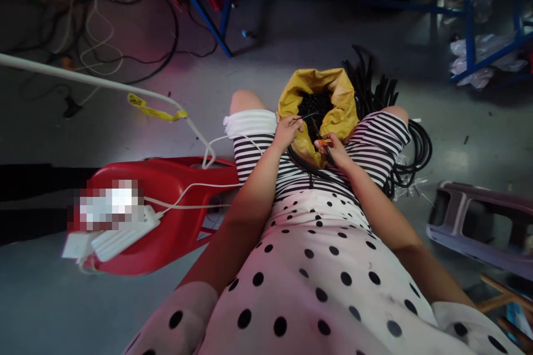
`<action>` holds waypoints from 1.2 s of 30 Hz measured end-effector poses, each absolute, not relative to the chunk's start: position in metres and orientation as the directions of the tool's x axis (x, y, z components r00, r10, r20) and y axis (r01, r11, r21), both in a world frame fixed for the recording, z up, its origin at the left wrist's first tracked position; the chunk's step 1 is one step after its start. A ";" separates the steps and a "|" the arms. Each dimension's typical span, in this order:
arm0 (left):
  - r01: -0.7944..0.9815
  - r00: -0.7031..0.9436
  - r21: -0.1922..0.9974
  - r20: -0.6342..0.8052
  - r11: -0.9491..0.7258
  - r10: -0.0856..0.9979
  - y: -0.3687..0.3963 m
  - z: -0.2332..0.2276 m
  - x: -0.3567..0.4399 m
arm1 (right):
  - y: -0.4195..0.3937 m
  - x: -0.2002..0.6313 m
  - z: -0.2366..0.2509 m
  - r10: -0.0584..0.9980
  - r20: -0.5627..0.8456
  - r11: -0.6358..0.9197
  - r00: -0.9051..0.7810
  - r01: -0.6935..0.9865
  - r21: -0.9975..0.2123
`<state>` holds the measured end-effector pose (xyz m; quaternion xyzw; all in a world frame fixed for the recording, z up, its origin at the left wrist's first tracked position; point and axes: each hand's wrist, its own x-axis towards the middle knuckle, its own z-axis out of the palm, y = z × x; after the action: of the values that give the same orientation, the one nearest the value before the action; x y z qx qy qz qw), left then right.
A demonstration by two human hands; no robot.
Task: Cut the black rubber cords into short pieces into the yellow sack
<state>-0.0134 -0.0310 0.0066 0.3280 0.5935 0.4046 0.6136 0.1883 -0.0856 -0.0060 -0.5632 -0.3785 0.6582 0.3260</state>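
Note:
Between my knees stands a yellow bag (342, 101) with its rim rolled outward, and small black cut pieces (318, 102) lie inside it. Over the near left side of the opening, my left hand (288, 131) pinches a thin black tube (307, 116) whose end points to the right. My right hand (335, 151) grips orange-handled scissors (322, 143), their dark blades reaching up near the tube's end. Whether the blades touch the tube I cannot tell. More black tubing crosses my lap below the bag.
Bundled black tubes (375, 91) lie beyond my right knee, with coils (422, 147) beside it. A red stool (175, 188) at left carries a white power strip (125, 233). A white pole (89, 79) crosses the left. A grey stool (478, 194) stands right; blue frames (353, 1) stand ahead.

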 end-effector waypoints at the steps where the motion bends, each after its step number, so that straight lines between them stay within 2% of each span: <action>1: -0.106 -0.027 0.884 -0.459 0.454 0.888 -0.031 0.006 -0.014 | -0.085 0.188 -0.006 0.856 -0.494 -0.501 -0.153 -0.007 -0.865; 11: -0.096 -0.018 0.868 -0.491 0.487 0.871 -0.032 0.009 -0.012 | -0.084 0.184 0.000 0.856 -0.491 -0.501 -0.159 -0.023 -0.865; 36: -0.019 0.052 0.894 -0.447 0.448 0.893 -0.028 -0.009 -0.015 | -0.081 0.184 0.001 0.837 -0.532 -0.536 -0.125 0.003 -0.844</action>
<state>-0.0154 -0.0282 -0.0088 0.3754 0.5823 0.3675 0.6205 0.1837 -0.0809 0.0009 -0.5802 -0.3620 0.6568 0.3177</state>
